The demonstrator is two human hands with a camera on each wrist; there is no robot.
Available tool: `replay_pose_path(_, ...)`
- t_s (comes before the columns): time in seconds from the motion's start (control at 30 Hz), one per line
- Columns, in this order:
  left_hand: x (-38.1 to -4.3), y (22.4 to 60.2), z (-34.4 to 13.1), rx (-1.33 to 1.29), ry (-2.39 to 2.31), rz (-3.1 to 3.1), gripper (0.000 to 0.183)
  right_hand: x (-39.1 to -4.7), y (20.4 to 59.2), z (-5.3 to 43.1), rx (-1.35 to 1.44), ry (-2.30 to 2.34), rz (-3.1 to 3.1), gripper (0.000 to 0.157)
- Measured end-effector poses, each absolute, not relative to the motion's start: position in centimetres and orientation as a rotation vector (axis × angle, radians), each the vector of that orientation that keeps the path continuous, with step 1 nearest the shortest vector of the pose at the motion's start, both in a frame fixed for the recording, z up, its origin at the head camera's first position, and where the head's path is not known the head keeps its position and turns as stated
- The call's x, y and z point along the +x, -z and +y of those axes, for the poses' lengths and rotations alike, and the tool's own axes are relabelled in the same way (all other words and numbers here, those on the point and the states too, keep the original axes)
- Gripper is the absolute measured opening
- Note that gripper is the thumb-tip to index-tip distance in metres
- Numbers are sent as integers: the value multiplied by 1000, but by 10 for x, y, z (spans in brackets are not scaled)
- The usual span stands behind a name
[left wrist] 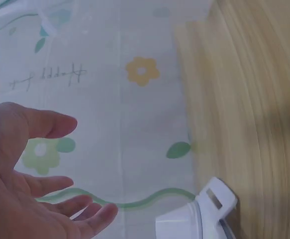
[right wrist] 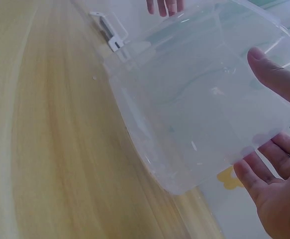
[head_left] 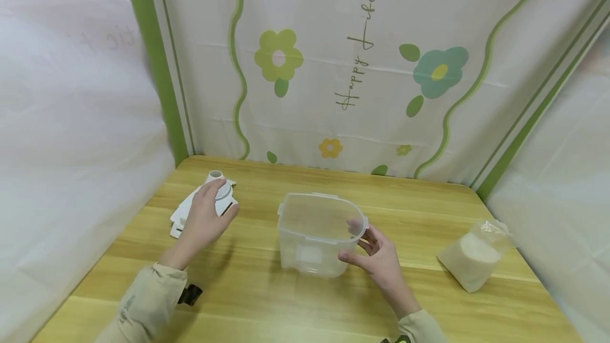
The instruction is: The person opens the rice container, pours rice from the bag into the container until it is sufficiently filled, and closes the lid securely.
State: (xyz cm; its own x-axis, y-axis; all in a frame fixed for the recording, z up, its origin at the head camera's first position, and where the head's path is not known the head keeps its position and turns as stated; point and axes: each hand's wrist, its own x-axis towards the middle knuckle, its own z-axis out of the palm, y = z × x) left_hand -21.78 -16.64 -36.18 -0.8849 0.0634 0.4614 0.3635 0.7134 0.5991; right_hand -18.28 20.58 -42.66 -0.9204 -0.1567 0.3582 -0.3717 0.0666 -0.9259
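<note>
A clear plastic container, without a lid on it, stands upright near the middle of the table. My right hand holds its right end, thumb on the near side and fingertips on the far side. Through the wall the fingertips show in the right wrist view. On the left, my left hand hovers over a white plastic lid with a round cap and a slotted tab. Its fingers are spread apart with nothing between them in the left wrist view, and the lid shows beyond the fingers.
A clear bag of pale grains sits at the table's right side. The wooden table meets a white curtain printed with flowers at the back, and more curtain hangs along both sides. A small black object shows beside the left sleeve.
</note>
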Motion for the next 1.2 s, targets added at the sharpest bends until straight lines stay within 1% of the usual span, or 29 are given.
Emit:
replay_pose_path(0.1, -211, 362, -160, -386, 1070, -2519, 66, -183, 428, 206, 536, -1955, -2181, 73)
replay_pose_path(0.27, -198, 356, -147, -438, 1345, -2605, 80, -184, 429, 208, 514, -1977, -2194, 72)
replay_pose_path(0.5, -177, 336, -123, -605, 1724, -2538, 92, -184, 427, 207, 556, -1988, -2177, 72)
replay_pose_path(0.83, -179, 351, -103, -906, 1967, -2392, 100, -181, 423, 204, 523, -2031, -2171, 72)
replay_pose_path(1.2, -183, 373, -98, -842, 2045, -2460, 99, -182, 425, 205, 508, -1938, -2198, 72)
